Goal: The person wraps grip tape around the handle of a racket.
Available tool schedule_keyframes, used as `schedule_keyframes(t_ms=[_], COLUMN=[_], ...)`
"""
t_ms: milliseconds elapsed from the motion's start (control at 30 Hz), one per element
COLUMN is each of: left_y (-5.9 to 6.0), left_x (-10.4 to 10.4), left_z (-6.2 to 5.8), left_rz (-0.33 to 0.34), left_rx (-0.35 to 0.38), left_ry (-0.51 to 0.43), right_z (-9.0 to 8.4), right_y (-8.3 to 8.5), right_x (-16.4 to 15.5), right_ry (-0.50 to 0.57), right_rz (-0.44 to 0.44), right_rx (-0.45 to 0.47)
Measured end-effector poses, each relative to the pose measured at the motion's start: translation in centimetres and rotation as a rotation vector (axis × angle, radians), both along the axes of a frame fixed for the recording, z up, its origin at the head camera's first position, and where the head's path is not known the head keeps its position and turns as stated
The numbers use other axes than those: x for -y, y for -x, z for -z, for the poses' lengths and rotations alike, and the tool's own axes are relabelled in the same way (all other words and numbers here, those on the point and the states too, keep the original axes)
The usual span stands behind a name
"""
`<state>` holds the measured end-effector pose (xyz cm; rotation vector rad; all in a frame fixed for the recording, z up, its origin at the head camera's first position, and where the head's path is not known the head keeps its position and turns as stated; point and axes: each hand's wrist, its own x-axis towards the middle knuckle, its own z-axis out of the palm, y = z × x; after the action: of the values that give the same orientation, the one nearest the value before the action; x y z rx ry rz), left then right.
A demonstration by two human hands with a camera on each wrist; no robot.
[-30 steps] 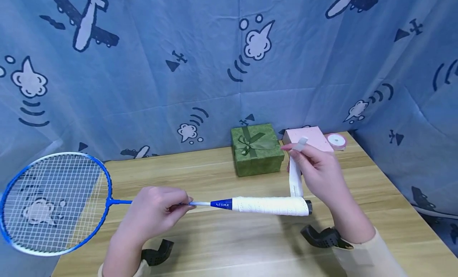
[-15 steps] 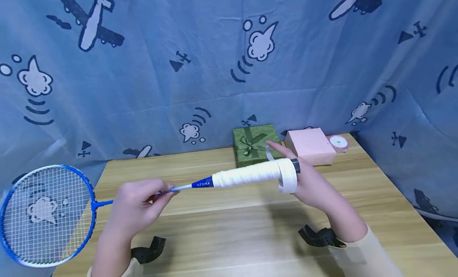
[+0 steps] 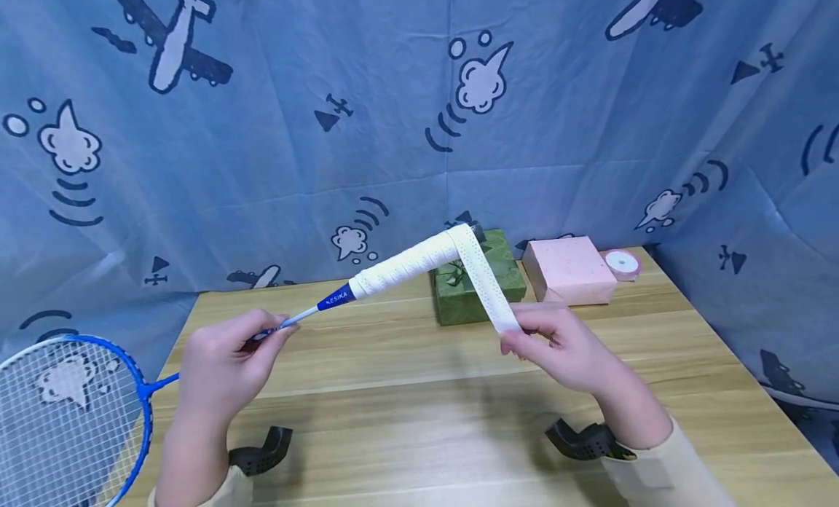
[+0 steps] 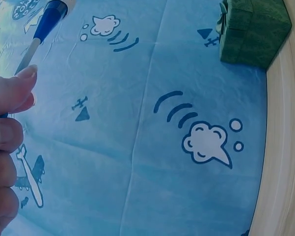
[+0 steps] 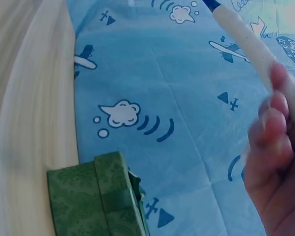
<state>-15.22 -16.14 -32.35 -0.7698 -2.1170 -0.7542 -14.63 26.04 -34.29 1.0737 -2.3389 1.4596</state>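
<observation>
A blue and white badminton racket [image 3: 336,297] is held in the air, its strung head at the lower left and its handle tilted up to the right. My left hand [image 3: 226,354] pinches the thin shaft; the left wrist view shows the curled fingers [image 4: 5,167] on it, below the blue cone. White perforated grip tape [image 3: 488,285] is wound along the handle [image 3: 406,265]. From near the black butt end, a free strip slants down to my right hand [image 3: 564,347], which pinches its end between thumb and fingers. In the right wrist view, the right hand [image 5: 272,167] partly covers the handle.
On the wooden table [image 3: 393,434], a green gift box [image 3: 481,299] with a bow stands behind the handle. To its right are a pink box [image 3: 570,270] and a white-and-pink ribbon roll [image 3: 621,264]. A blue patterned curtain [image 3: 275,128] hangs behind.
The handle end has swung up and left, while the racket head has dropped. My right hand went around behind the handle, then came down in front with the tape strip.
</observation>
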Motion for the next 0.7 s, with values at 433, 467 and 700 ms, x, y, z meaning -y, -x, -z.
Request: schedule_keyframes(t_ms=[433, 467, 700], left_y=[-0.1, -0.1, -0.2], left_x=[-0.3, -0.3, -0.5], left_z=[0.0, -0.1, -0.1], left_rz=[-0.046, -0.039, -0.044], left_rx=[-0.076, -0.07, -0.069], left_ry=[0.013, 0.006, 0.01], right_z=[0.6, 0.7, 0.8], right_y=[0.6, 0.6, 0.2], right_x=[0.9, 1.1, 1.8], right_ry=[-0.008, 0.028, 0.195], right_rz=[0.223, 0.197, 0.001], right_rx=[-0.058, -0.062, 0.008])
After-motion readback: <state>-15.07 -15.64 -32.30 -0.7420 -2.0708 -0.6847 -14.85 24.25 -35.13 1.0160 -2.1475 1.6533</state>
